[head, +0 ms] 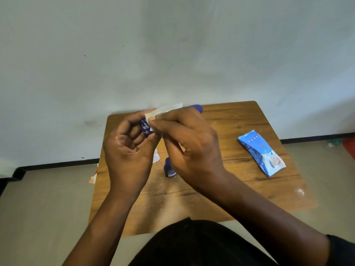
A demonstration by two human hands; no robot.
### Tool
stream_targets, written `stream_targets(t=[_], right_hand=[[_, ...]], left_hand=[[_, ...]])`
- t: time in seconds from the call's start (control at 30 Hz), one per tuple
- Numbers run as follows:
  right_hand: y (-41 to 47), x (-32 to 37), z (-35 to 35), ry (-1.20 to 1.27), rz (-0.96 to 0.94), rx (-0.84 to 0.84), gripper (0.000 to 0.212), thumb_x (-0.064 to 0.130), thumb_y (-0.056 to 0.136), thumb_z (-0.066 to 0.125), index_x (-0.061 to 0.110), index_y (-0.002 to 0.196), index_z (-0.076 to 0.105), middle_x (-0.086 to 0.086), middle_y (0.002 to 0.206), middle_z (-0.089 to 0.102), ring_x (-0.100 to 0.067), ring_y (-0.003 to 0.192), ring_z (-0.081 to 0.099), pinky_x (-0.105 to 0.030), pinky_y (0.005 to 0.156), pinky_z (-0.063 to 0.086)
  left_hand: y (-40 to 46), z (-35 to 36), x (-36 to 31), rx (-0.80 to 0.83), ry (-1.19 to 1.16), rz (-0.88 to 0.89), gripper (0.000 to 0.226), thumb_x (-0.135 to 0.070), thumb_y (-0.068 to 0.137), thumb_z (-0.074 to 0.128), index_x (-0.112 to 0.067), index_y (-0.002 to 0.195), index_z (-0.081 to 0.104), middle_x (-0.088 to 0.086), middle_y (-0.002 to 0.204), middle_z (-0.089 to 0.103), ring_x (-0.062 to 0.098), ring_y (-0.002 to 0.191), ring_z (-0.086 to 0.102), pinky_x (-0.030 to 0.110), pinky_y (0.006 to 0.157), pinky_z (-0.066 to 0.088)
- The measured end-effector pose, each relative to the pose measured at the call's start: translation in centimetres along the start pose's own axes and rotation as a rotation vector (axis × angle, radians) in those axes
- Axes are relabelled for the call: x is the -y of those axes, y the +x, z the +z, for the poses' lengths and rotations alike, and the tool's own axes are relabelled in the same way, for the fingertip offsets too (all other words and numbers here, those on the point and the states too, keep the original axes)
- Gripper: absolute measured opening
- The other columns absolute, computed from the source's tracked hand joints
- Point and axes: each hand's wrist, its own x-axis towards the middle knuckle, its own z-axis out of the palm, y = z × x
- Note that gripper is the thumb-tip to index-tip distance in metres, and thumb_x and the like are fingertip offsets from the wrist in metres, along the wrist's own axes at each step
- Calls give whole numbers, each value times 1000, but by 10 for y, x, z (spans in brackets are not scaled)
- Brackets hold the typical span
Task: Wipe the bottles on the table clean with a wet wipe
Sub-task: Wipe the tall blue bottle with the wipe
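Observation:
My left hand [128,148] is raised above the wooden table [249,189] and grips a small dark blue bottle [145,128] with white print. My right hand [190,144] pinches a white wet wipe [165,110] and holds it against that bottle; the wipe sticks out above my fingers. A blue cap [196,108] shows behind my right hand, its owner hidden. Another small blue bottle [169,168] stands upright on the table below my hands, partly covered by my right palm. A white object [156,157] peeks out between my hands.
A blue wet wipe pack [262,153] lies on the table's right side. White dust is scattered over the tabletop. An orange and white item [93,178] lies at the table's left edge. A pale wall stands close behind, and my dark-clothed lap [192,246] is below.

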Motion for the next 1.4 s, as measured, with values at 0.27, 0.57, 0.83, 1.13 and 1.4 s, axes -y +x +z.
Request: stream_targets(t=[0.27,0.57,0.83,1.13,1.4], right_hand=[[2,-20,-9,-38,102,52,22,-1,91,73,4,112,79,-8,103,75,-19,95,68,-36,78,56],[12,-26,-15,-65,166,153,19,5,92,69,8,108,79,-3,99,74,-15,88,66,-36,74,58],[4,-47,-25,-122,144,197,23,3,93,67,10,113,77,-3,100,71,-12,88,61,-32,77,54],[-20,-66,-40,-112,216,398,46,31,93,76,18,136,66,0,122,69,-16,107,61,-27,87,50],[-32,-58,-32,-150,272,310,46,30,87,85,15,129,71,-1,114,74,-11,100,59,-30,79,52]], left_hand=[[-3,-1,-3,78,110,6,52,5,83,78,-12,131,65,-27,110,75,0,104,73,16,88,57],[-2,-4,-3,159,131,-13,67,6,82,79,-10,143,58,-14,123,72,4,111,72,20,91,58],[3,-14,-1,207,107,-19,57,11,87,72,-6,139,59,-5,125,74,9,116,71,21,95,56],[16,-32,6,168,-16,-142,39,7,93,65,-1,130,64,9,119,77,22,116,72,36,92,61],[20,-31,1,73,-200,-320,51,-10,88,69,-8,137,59,16,124,74,28,117,72,40,94,61]])
